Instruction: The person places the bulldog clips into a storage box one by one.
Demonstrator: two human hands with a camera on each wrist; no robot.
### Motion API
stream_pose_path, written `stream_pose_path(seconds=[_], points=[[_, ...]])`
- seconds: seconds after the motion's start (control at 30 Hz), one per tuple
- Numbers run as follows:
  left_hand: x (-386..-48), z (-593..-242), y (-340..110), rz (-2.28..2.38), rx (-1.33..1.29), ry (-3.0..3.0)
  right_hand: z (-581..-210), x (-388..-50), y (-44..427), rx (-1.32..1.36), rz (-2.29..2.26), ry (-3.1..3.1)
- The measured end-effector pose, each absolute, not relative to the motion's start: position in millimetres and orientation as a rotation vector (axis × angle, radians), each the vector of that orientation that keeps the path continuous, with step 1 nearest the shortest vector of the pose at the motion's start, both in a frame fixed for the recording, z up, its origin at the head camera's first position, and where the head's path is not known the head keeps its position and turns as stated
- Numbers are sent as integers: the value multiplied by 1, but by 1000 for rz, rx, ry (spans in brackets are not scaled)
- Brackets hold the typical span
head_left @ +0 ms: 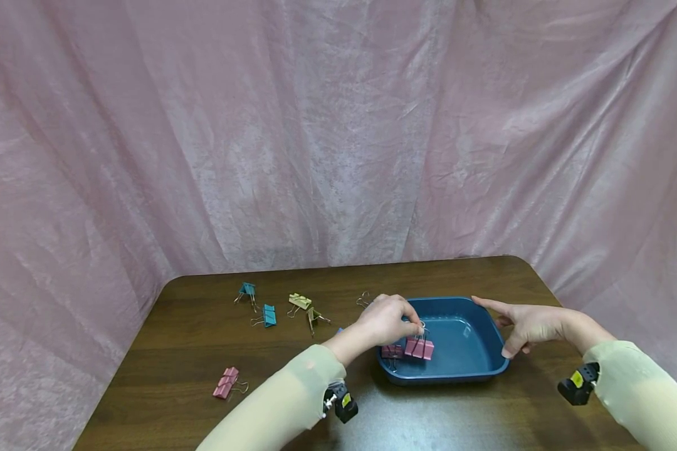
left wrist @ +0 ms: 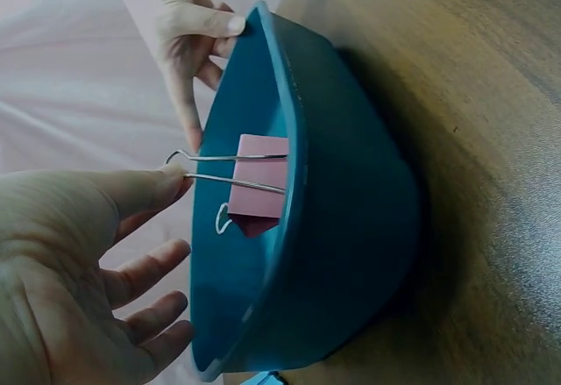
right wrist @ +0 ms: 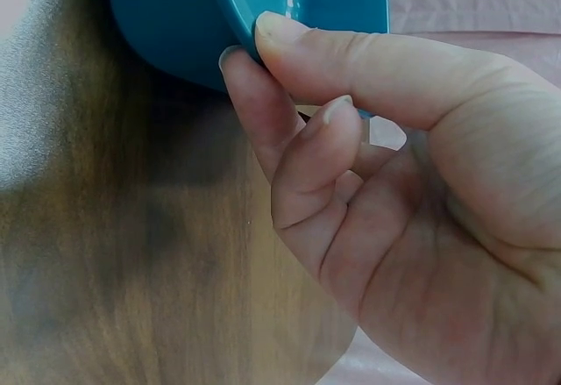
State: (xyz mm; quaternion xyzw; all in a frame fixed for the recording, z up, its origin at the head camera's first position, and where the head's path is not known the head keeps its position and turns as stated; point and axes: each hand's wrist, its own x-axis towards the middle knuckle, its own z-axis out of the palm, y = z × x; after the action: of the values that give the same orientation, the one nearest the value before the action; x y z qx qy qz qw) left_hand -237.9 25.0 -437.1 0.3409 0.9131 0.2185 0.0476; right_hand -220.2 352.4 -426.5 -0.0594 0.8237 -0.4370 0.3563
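Note:
My left hand [head_left: 386,318] pinches a pink binder clip [head_left: 420,349] by its wire handles, thumb against fingers, over the left side of a blue plastic tray [head_left: 465,347]. The clip hangs body down, within the rim. Beside it in the tray lies a second pink binder clip [head_left: 392,352], partly hidden in the left wrist view. At the tray's right end, my right hand [head_left: 536,326] holds the rim; in the right wrist view the thumb [right wrist: 333,56] lies on the rim with a bent finger under it. Whether the held clip touches the tray floor I cannot tell.
Left of the tray on the wooden table lie a pink binder clip [head_left: 225,383], two teal clips [head_left: 248,289] and two yellowish clips [head_left: 300,301]. Wire handles [head_left: 363,300] show behind my left hand, their clip hidden. A pink curtain [head_left: 338,138] hangs behind the table.

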Motion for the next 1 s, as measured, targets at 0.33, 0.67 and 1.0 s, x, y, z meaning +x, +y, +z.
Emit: stream_pose_path(seconds=[0.33, 0.67, 1.0], points=[[-238, -439, 25, 718, 999, 2717, -431, -221, 354, -185, -1134, 2111], [-235, -421, 13, 815, 937, 2732, -429, -221, 354, -192, -1119, 2118], [-231, -402, -2, 939, 979, 2746, -430, -221, 353, -185, -1096, 2138]])
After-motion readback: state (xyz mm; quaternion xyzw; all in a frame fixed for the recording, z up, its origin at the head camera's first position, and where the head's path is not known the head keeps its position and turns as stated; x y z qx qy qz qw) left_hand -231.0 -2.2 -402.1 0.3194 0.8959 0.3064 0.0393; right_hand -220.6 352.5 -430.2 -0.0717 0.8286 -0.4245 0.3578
